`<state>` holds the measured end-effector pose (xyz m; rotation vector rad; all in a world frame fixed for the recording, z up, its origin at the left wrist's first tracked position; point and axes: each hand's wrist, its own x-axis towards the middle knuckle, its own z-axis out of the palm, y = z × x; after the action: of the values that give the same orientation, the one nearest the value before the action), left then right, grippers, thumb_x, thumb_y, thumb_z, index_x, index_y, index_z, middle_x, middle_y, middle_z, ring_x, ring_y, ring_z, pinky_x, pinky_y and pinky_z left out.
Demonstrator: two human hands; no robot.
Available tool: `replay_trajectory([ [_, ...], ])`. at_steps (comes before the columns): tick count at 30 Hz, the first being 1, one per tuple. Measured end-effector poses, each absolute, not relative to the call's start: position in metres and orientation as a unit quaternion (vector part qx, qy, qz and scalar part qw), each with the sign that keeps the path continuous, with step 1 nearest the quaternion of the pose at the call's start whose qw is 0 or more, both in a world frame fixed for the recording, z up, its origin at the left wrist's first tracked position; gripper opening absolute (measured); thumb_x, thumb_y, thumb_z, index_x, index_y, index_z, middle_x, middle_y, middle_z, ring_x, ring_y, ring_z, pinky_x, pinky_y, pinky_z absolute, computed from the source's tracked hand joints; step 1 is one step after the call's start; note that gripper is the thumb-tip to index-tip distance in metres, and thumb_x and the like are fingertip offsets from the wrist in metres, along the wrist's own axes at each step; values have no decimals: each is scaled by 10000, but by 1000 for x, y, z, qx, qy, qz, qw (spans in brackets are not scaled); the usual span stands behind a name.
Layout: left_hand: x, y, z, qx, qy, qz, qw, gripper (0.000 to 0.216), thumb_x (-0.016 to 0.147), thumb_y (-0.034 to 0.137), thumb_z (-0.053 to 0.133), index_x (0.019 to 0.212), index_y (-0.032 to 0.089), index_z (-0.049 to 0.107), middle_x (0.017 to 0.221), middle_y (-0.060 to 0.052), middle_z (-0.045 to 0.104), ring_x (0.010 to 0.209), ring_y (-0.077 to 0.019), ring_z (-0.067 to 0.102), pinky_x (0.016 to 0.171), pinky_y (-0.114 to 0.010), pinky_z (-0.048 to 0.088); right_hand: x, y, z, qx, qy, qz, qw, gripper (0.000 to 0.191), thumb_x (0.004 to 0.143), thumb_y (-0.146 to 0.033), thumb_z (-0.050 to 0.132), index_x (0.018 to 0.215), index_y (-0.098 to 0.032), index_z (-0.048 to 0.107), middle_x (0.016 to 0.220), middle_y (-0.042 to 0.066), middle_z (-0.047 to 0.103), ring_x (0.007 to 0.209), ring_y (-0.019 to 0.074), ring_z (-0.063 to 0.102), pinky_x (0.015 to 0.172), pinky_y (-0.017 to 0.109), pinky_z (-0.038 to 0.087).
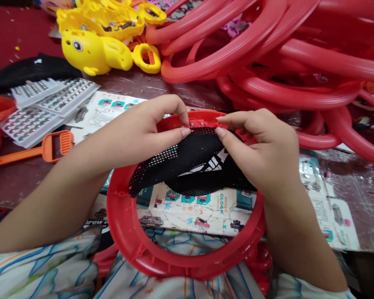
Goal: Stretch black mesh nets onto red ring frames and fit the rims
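Note:
A red plastic ring [124,232] rests against my lap and the table edge. A piece of black mesh net [193,166] with white markings lies across its upper part. My left hand [143,128] pinches the net's top edge against the ring's far rim, next to a small red clip [197,123]. My right hand [255,145] pinches the same edge just to the right, fingers closed on the mesh.
A big pile of red rings [268,54] fills the upper right. Yellow plastic toy parts [96,50] lie at the back. Blister sheets of small round pieces [43,108], an orange plastic handle [50,147], black fabric [28,70] and printed cards [199,211] cover the table.

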<state>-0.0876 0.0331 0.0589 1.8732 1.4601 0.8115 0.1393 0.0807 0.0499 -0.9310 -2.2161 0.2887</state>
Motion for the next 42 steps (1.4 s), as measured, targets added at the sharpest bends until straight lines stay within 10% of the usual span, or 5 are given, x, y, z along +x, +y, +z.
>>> replay_trajectory([
  [13, -90, 33, 49, 703, 556, 322, 305, 38, 935, 225, 627, 955, 193, 628, 900, 55, 663, 768, -81, 578, 709, -232, 432, 139, 86, 43, -290, -879, 79, 371, 208, 896, -65, 603, 897, -187, 772, 888, 20, 768, 842, 180, 676, 830, 367, 531],
  [30, -87, 32, 52, 708, 563, 311, 291, 71, 939, 246, 604, 974, 187, 620, 1006, 9, 689, 943, -147, 598, 872, -297, 433, 138, 88, 45, -298, -916, -92, 251, 351, 1031, -228, 475, 855, -192, 777, 820, 84, 657, 820, 217, 542, 767, 402, 463],
  [42, -95, 32, 35, 807, 536, 187, 166, 473, 1049, 322, 381, 1448, 385, 628, 1168, -104, 563, 1003, -258, 617, 919, -437, 531, 142, 85, 46, -304, -934, -75, 172, 376, 1005, -129, 404, 951, -149, 775, 863, 124, 665, 831, 244, 521, 766, 409, 444],
])
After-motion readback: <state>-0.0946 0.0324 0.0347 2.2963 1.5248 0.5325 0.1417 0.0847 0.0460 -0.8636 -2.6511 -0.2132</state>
